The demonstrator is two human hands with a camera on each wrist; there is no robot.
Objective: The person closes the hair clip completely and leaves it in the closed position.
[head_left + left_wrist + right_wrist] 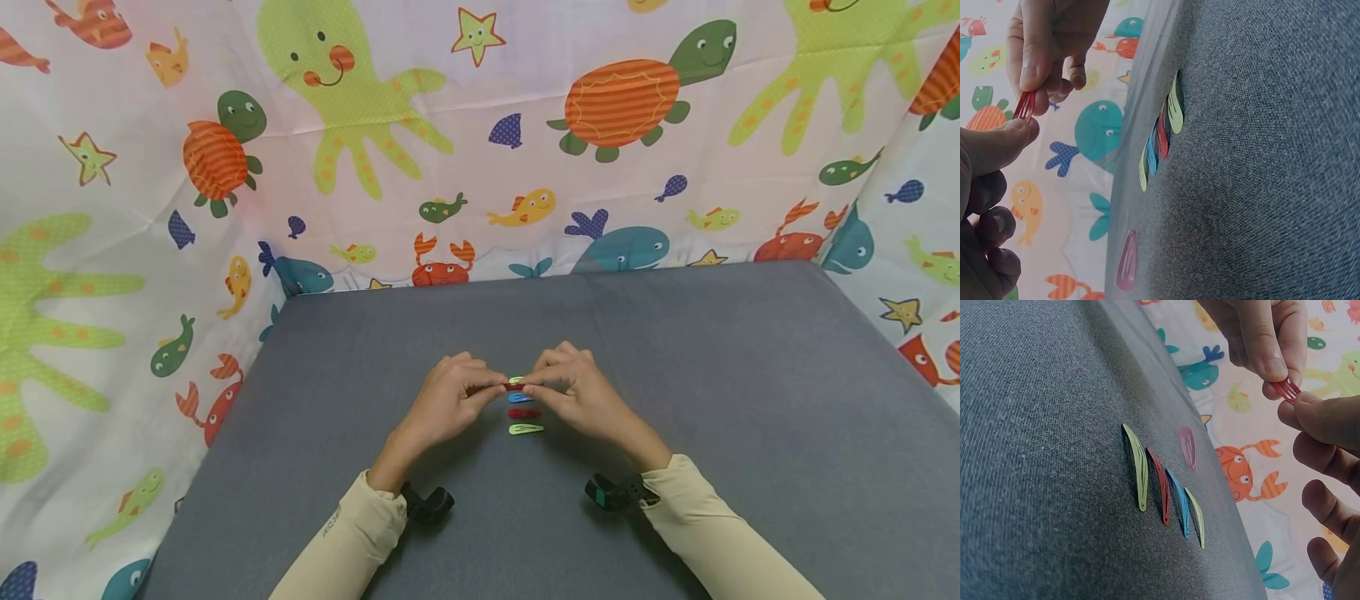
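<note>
My left hand (pixel 452 393) and right hand (pixel 576 393) meet above the table, pinching opposite ends of a red snap hair clip (pixel 1025 105) between thumbs and fingertips. The held clip is raised off the cloth. Below it, more snap clips lie in a column: a yellow-green clip (pixel 526 429) nearest me, then a red clip (pixel 523 413), a blue clip (pixel 520 398) and another yellow-green clip (pixel 1196 517), partly covered by the hands in the head view. Both wrist views also show a pink clip (pixel 1127 261) lying apart from the column.
Grey cloth covers the table (pixel 750 400). A curtain (pixel 495 200) printed with sea animals hangs along the back and both sides. Dark bands with small cameras (pixel 429 505) sit on both wrists, below beige sleeves.
</note>
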